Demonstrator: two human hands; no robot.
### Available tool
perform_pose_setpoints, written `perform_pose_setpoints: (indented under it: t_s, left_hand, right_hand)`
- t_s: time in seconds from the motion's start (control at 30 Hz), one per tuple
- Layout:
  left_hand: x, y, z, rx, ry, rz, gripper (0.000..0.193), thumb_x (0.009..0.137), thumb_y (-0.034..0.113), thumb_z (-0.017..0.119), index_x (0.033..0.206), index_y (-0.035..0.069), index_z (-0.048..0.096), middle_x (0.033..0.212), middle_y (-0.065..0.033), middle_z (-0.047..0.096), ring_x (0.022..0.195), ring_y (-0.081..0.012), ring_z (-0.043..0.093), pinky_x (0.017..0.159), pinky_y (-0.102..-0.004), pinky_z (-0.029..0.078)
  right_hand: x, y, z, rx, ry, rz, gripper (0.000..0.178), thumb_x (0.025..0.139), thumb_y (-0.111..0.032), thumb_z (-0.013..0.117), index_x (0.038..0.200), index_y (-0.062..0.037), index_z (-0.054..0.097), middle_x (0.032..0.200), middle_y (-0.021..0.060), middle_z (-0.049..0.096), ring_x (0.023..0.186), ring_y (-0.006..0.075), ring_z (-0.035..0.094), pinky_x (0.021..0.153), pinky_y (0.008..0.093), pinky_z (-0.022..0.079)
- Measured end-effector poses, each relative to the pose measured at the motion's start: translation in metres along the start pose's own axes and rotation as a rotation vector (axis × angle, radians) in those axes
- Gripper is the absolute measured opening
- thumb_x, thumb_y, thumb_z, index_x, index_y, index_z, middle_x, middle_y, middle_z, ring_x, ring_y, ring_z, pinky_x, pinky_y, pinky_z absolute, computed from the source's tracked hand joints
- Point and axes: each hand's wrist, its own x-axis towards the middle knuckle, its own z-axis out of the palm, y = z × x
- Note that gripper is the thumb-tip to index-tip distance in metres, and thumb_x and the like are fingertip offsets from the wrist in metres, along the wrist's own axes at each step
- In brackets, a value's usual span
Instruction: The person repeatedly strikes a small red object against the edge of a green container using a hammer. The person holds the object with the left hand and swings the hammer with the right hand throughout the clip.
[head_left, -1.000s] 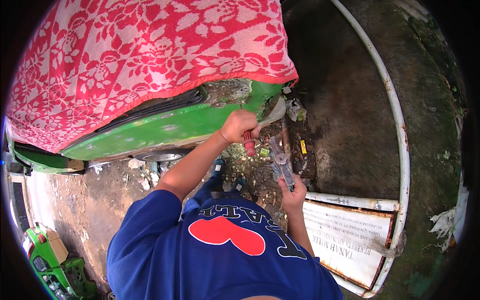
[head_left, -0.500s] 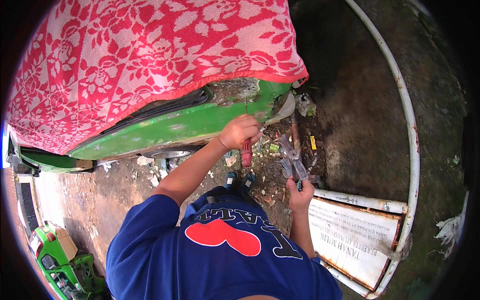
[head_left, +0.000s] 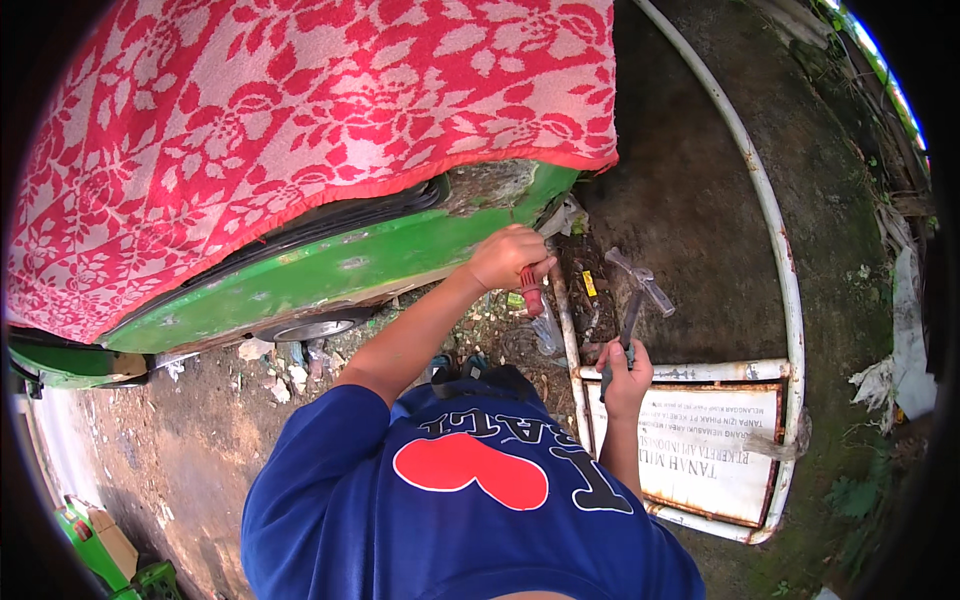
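Observation:
My left hand (head_left: 508, 258) is wrapped round a screwdriver (head_left: 531, 292) with a red handle; the handle's end sticks out below my fist, and the blade is mostly hidden by the hand. Just beyond that fist lies the worn edge of a green car body (head_left: 400, 250), its paint scraped and a grey patch (head_left: 490, 187) bare near the corner. A claw hammer (head_left: 640, 285) is in my right hand (head_left: 626, 376), gripped by its dark handle. Its metal head points up and away, apart from the screwdriver and the car.
A red and pink floral blanket (head_left: 350, 90) covers the car's top. To the right stands a white rusty pipe frame (head_left: 768, 200) with a white sign panel (head_left: 710, 440). Litter and a yellow packet (head_left: 588, 284) lie on the ground. A green toy-like vehicle (head_left: 95, 540) is at lower left.
The hammer has swung out to the right and away from the screwdriver, its head now clearly seen. My left hand with the screwdriver has shifted slightly right, and the view has moved.

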Motion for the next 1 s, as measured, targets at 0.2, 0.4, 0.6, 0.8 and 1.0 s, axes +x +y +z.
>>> perform_pose_setpoints:
  t_s: [0.2,0.4,0.6,0.8,1.0]
  left_hand:
    - [-0.011,-0.004,-0.004,-0.009,0.041,0.008,0.036,0.08,0.013,0.071,0.059,0.006,0.043,0.06,-0.0093,0.044,0.059,-0.0299,0.05,0.058,-0.0397,0.043]
    - [-0.003,-0.003,-0.008,-0.031,0.081,0.038,0.038,0.079,0.01,0.071,0.058,0.005,0.04,0.059,-0.0097,0.041,0.057,-0.0303,0.047,0.057,-0.0403,0.041]
    - [0.0,-0.005,-0.003,0.023,0.027,-0.008,0.036,0.083,0.015,0.068,0.058,0.005,0.043,0.06,-0.0104,0.044,0.06,-0.0311,0.051,0.062,-0.041,0.044]
    - [0.009,-0.002,-0.002,0.032,0.071,-0.016,0.035,0.082,0.012,0.067,0.059,0.004,0.042,0.058,-0.0109,0.044,0.056,-0.0318,0.049,0.059,-0.042,0.043]
    - [0.016,0.001,-0.004,0.0,0.12,-0.136,0.035,0.083,0.011,0.066,0.06,0.002,0.041,0.058,-0.0129,0.042,0.055,-0.0325,0.047,0.056,-0.0425,0.041]
  right_hand:
    - [-0.02,-0.004,0.007,0.078,0.026,0.026,0.021,0.097,-0.019,0.058,0.099,0.0013,0.054,0.072,0.0056,0.057,0.061,0.0118,0.054,0.057,0.0255,0.045]
    - [-0.019,-0.004,-0.002,0.058,0.037,0.029,0.022,0.096,-0.019,0.058,0.099,0.0023,0.055,0.071,0.0054,0.057,0.06,0.0114,0.053,0.057,0.0254,0.045]
    - [-0.003,0.001,-0.013,-0.006,-0.012,-0.014,0.021,0.095,-0.019,0.06,0.093,0.0013,0.058,0.068,0.0037,0.057,0.06,0.0101,0.052,0.057,0.026,0.043]
    - [0.014,0.004,-0.025,-0.025,-0.058,-0.015,0.019,0.095,-0.018,0.059,0.09,0.0011,0.059,0.066,0.0028,0.057,0.06,0.0094,0.053,0.057,0.0255,0.043]
    - [0.026,0.007,-0.028,-0.018,-0.1,0.008,0.018,0.094,-0.016,0.06,0.092,0.0016,0.059,0.068,0.003,0.058,0.061,0.0093,0.053,0.057,0.025,0.043]
